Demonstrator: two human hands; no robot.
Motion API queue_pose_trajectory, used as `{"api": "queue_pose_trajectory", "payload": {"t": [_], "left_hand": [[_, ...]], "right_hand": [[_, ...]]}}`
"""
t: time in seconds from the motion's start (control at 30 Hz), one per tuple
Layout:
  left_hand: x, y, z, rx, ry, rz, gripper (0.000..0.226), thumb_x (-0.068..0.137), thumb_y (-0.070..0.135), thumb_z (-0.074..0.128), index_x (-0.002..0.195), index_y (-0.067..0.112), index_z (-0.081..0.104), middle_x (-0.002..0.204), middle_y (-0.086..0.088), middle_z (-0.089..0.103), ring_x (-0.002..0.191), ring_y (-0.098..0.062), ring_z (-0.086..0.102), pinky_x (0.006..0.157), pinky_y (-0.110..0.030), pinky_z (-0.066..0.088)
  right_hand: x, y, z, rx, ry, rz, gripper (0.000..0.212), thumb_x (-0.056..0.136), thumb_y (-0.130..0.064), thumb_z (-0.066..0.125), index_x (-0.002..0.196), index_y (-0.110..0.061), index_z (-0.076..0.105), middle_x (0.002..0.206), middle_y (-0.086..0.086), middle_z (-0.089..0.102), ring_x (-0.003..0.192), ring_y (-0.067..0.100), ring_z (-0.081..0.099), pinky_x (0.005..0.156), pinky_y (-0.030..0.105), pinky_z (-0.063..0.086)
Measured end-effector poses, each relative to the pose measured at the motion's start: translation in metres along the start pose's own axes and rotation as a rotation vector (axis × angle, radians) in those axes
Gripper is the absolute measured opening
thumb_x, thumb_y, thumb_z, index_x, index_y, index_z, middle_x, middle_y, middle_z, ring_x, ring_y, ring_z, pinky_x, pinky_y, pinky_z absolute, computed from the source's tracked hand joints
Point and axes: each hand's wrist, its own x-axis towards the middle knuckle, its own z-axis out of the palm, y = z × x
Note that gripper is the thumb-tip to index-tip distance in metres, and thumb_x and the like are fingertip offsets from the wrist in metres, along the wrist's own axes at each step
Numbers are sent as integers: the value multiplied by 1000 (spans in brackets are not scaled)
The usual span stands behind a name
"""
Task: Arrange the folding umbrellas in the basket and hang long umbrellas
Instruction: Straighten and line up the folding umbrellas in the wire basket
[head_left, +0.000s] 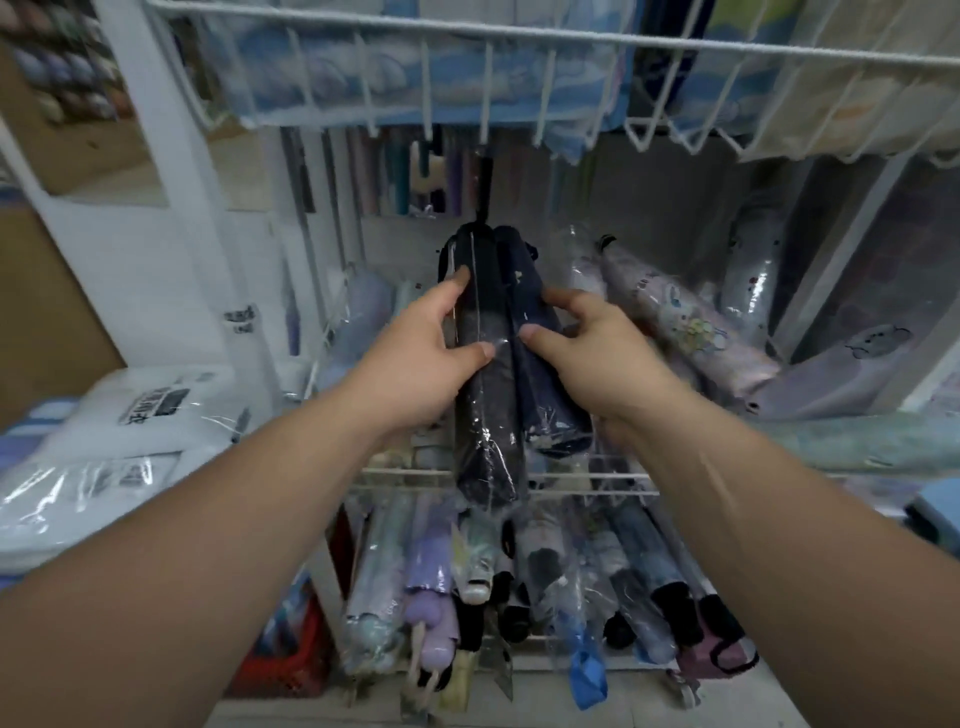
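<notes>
Clasping with the left hand (431, 353) a black folding umbrella in a clear plastic sleeve (483, 405): thumb across the top, fingers curled round its left flank. Pinching with the right hand (587, 348) a navy folding umbrella in a like sleeve (540, 374), thumb and forefinger closed on its upper side, other fingers hidden beneath.

Held touching, side by side, over the middle of the white wire basket (405, 472). Long axes running near to far, far ends tipped a little upward, near ends jutting out past the basket's near rim. One hand per umbrella and neither nearer: black to the left, navy to the right.

Probably calls for sliding both farther in along that axis and laying them flat. Crowded on the right by pale lilac printed folding umbrellas (675, 322) lying slantwise, so likely wiser to keep the dark pair parallel and left of them.

Glossy, crinkled sleeves, catching the light and apt to slip under a loose hold. Below, a lower tier packed with sleeved umbrellas (431, 577), handles toward the near side.
</notes>
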Motion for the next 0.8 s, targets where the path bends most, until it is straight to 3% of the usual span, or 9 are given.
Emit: {"api": "queue_pose_trajectory", "payload": {"t": [0.1, 0.23, 0.3, 0.37, 0.43, 0.57, 0.67, 0.8], "left_hand": [[7, -7, -40, 81, 43, -20, 81, 88, 18, 68, 158, 31, 27, 152, 1, 50, 116, -27, 67, 99, -47, 56], [12, -13, -68, 286, 145, -20, 67, 96, 12, 61, 156, 27, 35, 152, 3, 49, 122, -23, 62, 105, -37, 51], [13, -18, -67, 506, 178, -9, 57, 97, 14, 58, 151, 23, 44, 147, -6, 53, 127, -26, 57, 107, -32, 46], [15, -24, -63, 706, 146, 1, 44, 98, 17, 54, 142, 19, 54, 137, -17, 56, 123, -36, 56, 102, -35, 46], [18, -27, -61, 784, 123, -14, 40, 100, 20, 51, 139, 18, 55, 133, -19, 55, 119, -39, 56, 98, -37, 46], [18, -29, -61, 837, 140, -7, 45, 100, 25, 50, 145, 25, 49, 136, -18, 53, 123, -40, 55, 102, -41, 47], [15, -23, -56, 928, 197, 11, 53, 100, 29, 51, 151, 35, 39, 147, -16, 47, 129, -44, 46, 106, -50, 44], [13, -4, -42, 983, 211, 102, 48, 99, 34, 54, 146, 30, 49, 150, -9, 48, 132, -42, 44, 107, -51, 42]], "right_hand": [[9, -11, 35, 139, -71, 15, 51, 96, -24, 65, 145, -23, 49, 120, 5, 70, 95, 19, 73, 78, 32, 61], [21, -14, 75, 92, -146, -42, 56, 95, -23, 66, 147, -22, 47, 129, 8, 67, 108, 22, 69, 94, 40, 57], [24, -14, 88, -28, -177, -95, 59, 94, -23, 67, 149, -18, 46, 138, 7, 62, 121, 21, 62, 104, 29, 48], [23, -16, 94, -128, -188, -126, 59, 95, -25, 67, 149, -17, 46, 144, 3, 57, 127, 17, 57, 98, 12, 38], [22, -15, 94, -189, -190, -154, 60, 96, -30, 65, 151, -20, 44, 148, -1, 53, 130, 15, 53, 93, 8, 33], [19, -11, 87, -259, -223, -202, 60, 97, -35, 60, 153, -22, 40, 150, -3, 51, 133, 14, 51, 99, 14, 35], [17, -4, 76, -191, -205, -190, 52, 97, -34, 61, 146, -22, 50, 138, -1, 61, 122, 16, 59, 100, 23, 44], [22, 12, 41, -205, -106, -156, 37, 96, -32, 63, 131, -21, 63, 120, 5, 68, 108, 21, 65, 97, 35, 51]]}}
